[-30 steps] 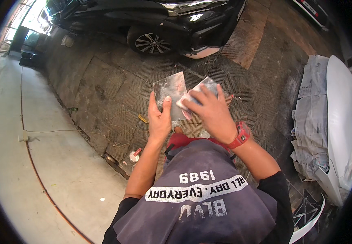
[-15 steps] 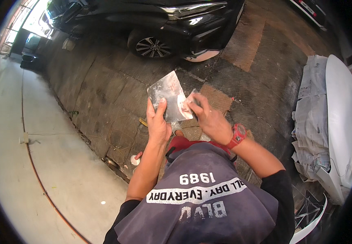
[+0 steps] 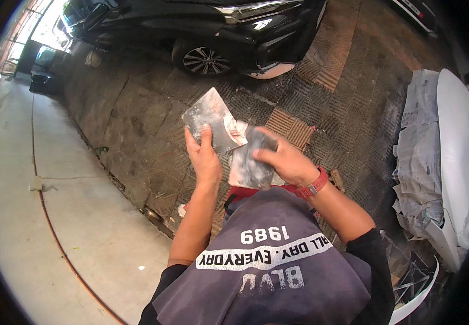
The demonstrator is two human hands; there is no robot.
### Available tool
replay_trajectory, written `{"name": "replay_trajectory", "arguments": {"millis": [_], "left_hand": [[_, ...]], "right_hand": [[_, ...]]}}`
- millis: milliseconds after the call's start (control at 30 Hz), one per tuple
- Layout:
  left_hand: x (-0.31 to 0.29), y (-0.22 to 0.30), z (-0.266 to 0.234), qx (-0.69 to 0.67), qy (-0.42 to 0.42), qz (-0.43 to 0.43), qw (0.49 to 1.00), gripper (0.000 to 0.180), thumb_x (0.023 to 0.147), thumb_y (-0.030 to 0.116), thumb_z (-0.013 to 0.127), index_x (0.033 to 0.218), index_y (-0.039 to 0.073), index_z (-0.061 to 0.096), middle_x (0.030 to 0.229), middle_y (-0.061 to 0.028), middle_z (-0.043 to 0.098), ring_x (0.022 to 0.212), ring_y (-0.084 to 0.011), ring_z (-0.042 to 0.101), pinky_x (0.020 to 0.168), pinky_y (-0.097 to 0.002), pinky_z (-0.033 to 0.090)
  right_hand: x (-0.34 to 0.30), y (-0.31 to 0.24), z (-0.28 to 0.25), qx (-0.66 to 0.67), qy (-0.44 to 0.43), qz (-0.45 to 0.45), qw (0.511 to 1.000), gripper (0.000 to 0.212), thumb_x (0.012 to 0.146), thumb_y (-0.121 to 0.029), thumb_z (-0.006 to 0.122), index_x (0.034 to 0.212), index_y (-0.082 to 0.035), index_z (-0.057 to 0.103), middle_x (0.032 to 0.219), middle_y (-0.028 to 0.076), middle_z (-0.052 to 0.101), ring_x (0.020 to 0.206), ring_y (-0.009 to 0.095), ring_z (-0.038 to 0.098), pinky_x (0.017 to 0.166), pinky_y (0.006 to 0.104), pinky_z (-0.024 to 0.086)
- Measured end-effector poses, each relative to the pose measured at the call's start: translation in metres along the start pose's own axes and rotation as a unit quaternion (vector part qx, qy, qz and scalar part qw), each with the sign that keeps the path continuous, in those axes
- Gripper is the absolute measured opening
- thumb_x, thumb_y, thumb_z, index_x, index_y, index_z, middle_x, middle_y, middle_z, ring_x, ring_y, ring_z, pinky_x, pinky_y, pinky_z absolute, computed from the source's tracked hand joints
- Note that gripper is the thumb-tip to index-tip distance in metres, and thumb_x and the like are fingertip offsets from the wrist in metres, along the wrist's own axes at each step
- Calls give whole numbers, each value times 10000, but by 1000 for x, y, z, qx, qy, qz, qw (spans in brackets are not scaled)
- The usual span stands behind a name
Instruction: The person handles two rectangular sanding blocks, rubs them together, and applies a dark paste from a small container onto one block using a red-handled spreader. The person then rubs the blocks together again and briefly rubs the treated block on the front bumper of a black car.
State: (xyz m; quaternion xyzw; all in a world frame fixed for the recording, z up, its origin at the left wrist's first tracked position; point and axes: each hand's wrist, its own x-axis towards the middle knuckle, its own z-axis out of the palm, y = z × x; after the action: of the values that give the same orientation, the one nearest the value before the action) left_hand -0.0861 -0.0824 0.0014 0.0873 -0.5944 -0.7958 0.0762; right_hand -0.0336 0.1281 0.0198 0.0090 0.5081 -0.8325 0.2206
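My left hand [image 3: 206, 161] grips a flat grey plate [image 3: 204, 111], its thumb lying on the top face. Pale pinkish putty [image 3: 235, 133] is smeared along the plate's right edge, with whitish smudges elsewhere. In my right hand [image 3: 295, 163] is a putty spreader [image 3: 251, 167], a thin grey sheet pinched between thumb and fingers. It hangs flat side up just below and right of the plate, and its lower edge carries pale residue. The plate and spreader appear to overlap at the plate's right corner; whether they touch I cannot tell.
Ahead stands a black car [image 3: 245, 32], with pale material on its lower bumper corner [image 3: 272, 71]. At right is a white car panel [image 3: 454, 141] beside paper-covered masking [image 3: 419, 146]. A pale wall [image 3: 7, 216] with a cable runs along the left.
The spreader has come off the plate's putty-covered edge and swung down towards me, its broad face now showing. The plate has shifted slightly left and tilted.
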Motion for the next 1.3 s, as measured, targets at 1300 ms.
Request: {"name": "replay_trajectory", "arguments": {"millis": [1300], "left_hand": [[-7,44,-20,42,-278,-309,909,595,1042,146,759,1569,-8,531,1356,-79,721,1215,-141,691,1046,-305,548]], "right_hand": [[1,-8,-21,-636,-66,-309,704,426,822,-175,825,1233,-79,765,1245,152,757,1134,357,708,993,470,522]]}}
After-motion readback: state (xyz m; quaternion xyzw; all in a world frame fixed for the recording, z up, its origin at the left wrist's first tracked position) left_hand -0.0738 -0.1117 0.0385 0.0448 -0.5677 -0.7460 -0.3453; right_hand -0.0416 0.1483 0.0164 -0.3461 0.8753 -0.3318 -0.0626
